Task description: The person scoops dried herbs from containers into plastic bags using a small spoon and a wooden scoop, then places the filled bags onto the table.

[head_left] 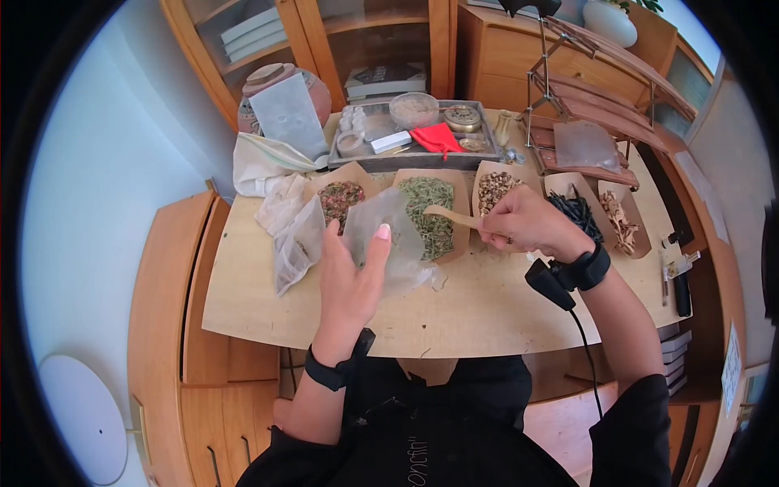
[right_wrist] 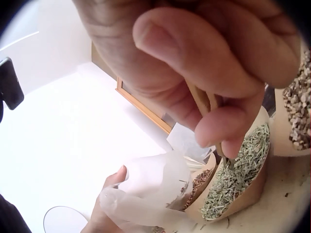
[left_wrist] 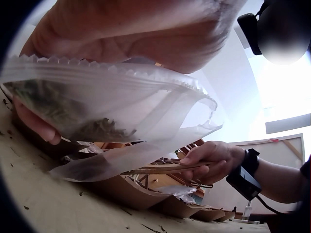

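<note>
My left hand (head_left: 350, 280) holds a translucent zip bag (head_left: 395, 256) between thumb and fingers, over the front edge of the paper tray of dried green herb (head_left: 428, 195). Some green herb (left_wrist: 53, 99) lies inside the bag, as the left wrist view shows. In my right hand (head_left: 531, 221), thumb and fingers pinch a slim wooden scoop (head_left: 453, 217), its tip pointing left over the green herb. To the left is a tray of reddish dried petals (head_left: 341, 197); a tray of pale brown chopped pieces (head_left: 495, 191) sits behind the right hand.
Trays of dark strips (head_left: 574, 213) and pale slices (head_left: 621, 219) stand further right. Another filled translucent bag (head_left: 298, 247) lies at the left. A grey tray (head_left: 381, 161) with a red pouch (head_left: 436, 138) stands behind, beside a folding wooden rack (head_left: 604, 114). Small bottles (head_left: 680, 264) sit at the right edge.
</note>
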Demonstrator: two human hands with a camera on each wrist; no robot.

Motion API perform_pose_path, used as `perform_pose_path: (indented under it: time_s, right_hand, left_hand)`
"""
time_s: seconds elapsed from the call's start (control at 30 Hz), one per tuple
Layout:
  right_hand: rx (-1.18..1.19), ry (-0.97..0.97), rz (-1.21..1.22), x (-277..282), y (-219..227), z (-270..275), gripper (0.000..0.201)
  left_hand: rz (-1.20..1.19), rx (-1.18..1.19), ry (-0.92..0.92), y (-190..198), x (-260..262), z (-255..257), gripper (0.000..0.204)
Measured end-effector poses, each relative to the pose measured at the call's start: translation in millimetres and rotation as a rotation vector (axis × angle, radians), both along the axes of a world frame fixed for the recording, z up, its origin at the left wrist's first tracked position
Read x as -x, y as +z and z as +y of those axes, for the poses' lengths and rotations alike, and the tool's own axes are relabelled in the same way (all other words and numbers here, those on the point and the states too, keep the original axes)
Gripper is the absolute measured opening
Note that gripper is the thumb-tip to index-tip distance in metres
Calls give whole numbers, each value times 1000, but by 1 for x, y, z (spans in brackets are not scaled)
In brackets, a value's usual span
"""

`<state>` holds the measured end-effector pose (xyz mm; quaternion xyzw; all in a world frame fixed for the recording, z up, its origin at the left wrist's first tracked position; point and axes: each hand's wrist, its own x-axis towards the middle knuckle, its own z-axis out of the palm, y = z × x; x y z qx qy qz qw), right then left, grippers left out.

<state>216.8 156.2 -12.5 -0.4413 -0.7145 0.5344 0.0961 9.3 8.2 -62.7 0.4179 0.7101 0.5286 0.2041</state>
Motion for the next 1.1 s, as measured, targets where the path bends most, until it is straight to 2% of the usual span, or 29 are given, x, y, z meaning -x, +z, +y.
perform_pose_path:
  time_s: [0.13, 0.2, 0.27, 0.33, 0.43, 0.57, 0.63, 0.67, 0.77, 0.97, 1.1]
  right_hand:
    - [-62, 1, -20, -3, 24, -3, 24]
    - [-125, 62, 56, -2, 41, -8, 24]
    - [-108, 19, -23, 0, 66, -21, 24]
    - [-133, 118, -29, 3, 70, -25, 25]
    - [-187, 211, -34, 12, 58, -31, 25]
    - [-268, 195, -18, 9, 58, -35, 26]
    - [-206, 48, -71, 0, 61, -31, 28]
    - [-206, 48, -72, -3, 56, -29, 28]
    - [-190, 58, -291, -7, 31, -23, 32]
    - [-160, 91, -366, 4, 12, -19, 35]
    - [-66, 91, -222, 10, -3, -16, 35]
  left_hand:
    - [54, 37, 37, -5, 3, 7, 88]
    - [65, 13, 34, -9, 5, 10, 90]
    - [65, 17, 35, -7, 4, 10, 91]
    - [70, 22, 32, -6, 3, 10, 91]
    - [56, 45, 33, -7, 2, 10, 92]
    - [41, 53, 37, -6, 4, 6, 92]
    - [33, 47, 36, -5, 6, 2, 91]
    - [-8, 29, 32, -2, 5, -1, 90]
    - [-47, 18, 18, -5, 7, -6, 87]
    - [-1, 18, 13, -5, 7, -9, 86]
    - [16, 23, 18, -6, 8, -9, 84]
